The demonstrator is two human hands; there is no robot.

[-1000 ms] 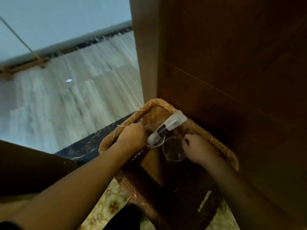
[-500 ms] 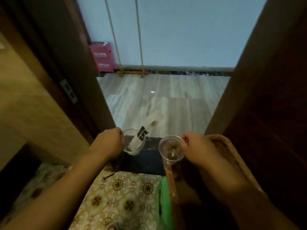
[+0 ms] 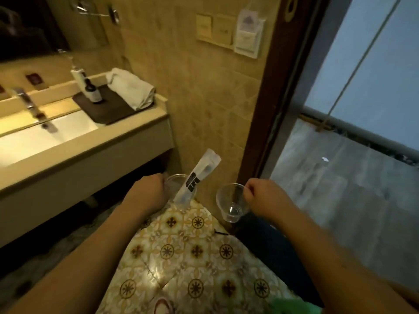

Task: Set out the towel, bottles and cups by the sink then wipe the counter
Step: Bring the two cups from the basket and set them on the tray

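Note:
My left hand [image 3: 148, 191] grips a clear plastic cup [image 3: 175, 184] by its rim; a wrapped toothbrush packet [image 3: 199, 173] stands tilted in it. A second clear cup [image 3: 229, 203], empty, hangs from its rim in my right hand [image 3: 264, 198]. Both cups are in the air above the patterned floor, below counter height. At the upper left, a folded white towel [image 3: 131, 90] lies on a dark mat [image 3: 108, 105] on the cream counter [image 3: 127, 130]. Two small bottles [image 3: 90, 89] stand on the mat beside the towel.
The white sink basin [image 3: 45, 137] with its metal faucet [image 3: 27, 103] sits at the left under a mirror. A tiled wall with switch plates [image 3: 215, 30] faces me. A dark wooden door frame [image 3: 278, 87] stands at the right, with grey flooring [image 3: 340, 189] beyond it.
Both hands lifted the cups out of the wicker basket. My view has swung left from the doorway to the bathroom counter, and the basket is out of sight.

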